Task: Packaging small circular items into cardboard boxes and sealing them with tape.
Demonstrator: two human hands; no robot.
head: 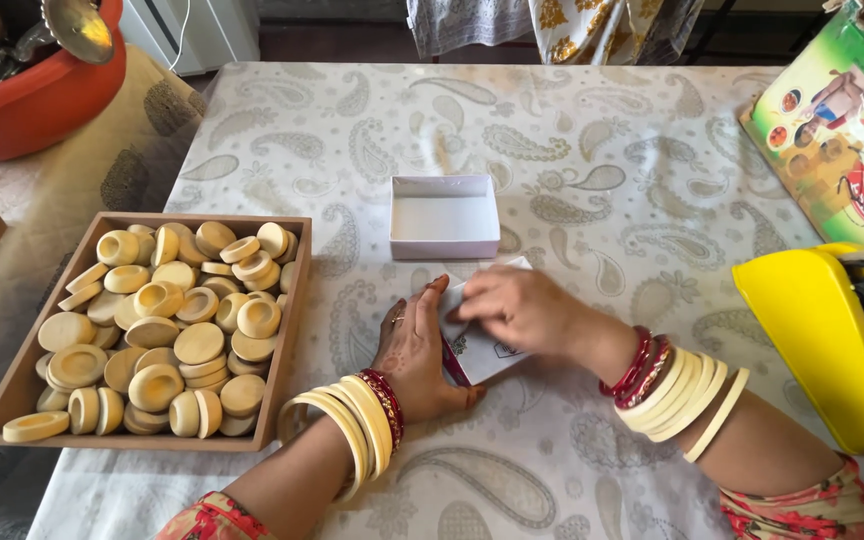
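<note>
Fingers of both hands point(472, 335) pinch a small box point(482, 335) on the paisley tablecloth point(592, 160).

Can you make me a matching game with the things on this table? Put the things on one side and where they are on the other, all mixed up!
Things:
1. wooden tray
2. open white box
3. yellow tape dispenser
4. small card box

Places:
A. at the right edge
B. between the left hand and right hand
C. on the left, full of round wooden pieces
D. in the middle, empty

Pairs: 1-C, 2-D, 3-A, 4-B
</note>
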